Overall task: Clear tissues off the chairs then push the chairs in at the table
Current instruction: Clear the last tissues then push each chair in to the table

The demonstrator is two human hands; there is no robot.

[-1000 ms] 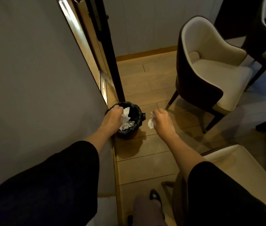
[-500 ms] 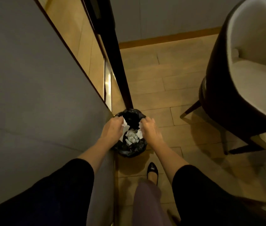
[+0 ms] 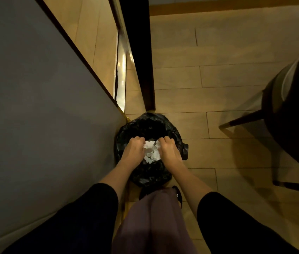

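Observation:
A small bin with a black liner (image 3: 151, 125) stands on the floor against the wall corner. Both my hands reach into its mouth. My left hand (image 3: 133, 151) and my right hand (image 3: 169, 150) have their fingers curled around crumpled white tissues (image 3: 151, 152), which are bunched between them just inside the bin. I cannot tell how much of the tissue lies loose in the bin. At the right edge is part of a dark-backed chair (image 3: 295, 114) with thin legs, its seat out of view.
A grey wall (image 3: 40, 107) fills the left side. A dark door frame post (image 3: 141, 57) ends just behind the bin. My leg and black shoe (image 3: 179, 196) are right in front of the bin. Wooden floor (image 3: 218, 79) lies between bin and chair.
I have leaned in over the bin, which now looks larger. My right hand moved left from beside the bin, and both hands with the tissues have gone down into its mouth.

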